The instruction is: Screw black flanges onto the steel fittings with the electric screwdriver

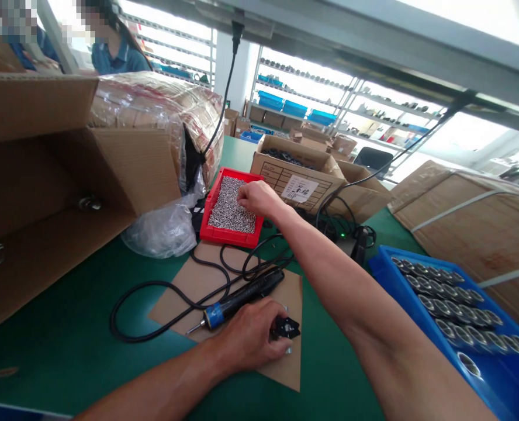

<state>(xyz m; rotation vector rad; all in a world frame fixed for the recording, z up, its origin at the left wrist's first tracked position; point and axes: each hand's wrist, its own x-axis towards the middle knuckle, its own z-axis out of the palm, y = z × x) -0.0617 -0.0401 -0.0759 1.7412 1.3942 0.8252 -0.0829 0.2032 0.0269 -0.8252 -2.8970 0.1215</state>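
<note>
Green table (66, 351) surface is seen in a workshop, with shelving at the back; a red tray (224, 235) filled with small screws (231, 213) is set toward its far side. Over the tray the right hand (257, 199) is lowered, its grip pressed together with the fingertips down on the screws; whether a screw is pinched cannot be told. Nearer than the tray, a cardboard sheet (189, 286) is laid flat; on it an electric screwdriver (242, 298) with a blue band is laid, its black cable looped toward the tray. Nearer still from the tray, the left hand (251, 336) is rested on the sheet, its grip closed around a small black part (286, 328). Right of the tray, a blue crate (391, 275) of metal cylinders is placed; left of the tray, a clear plastic bag (163, 228) and an open cardboard box (44, 175) are found.
</note>
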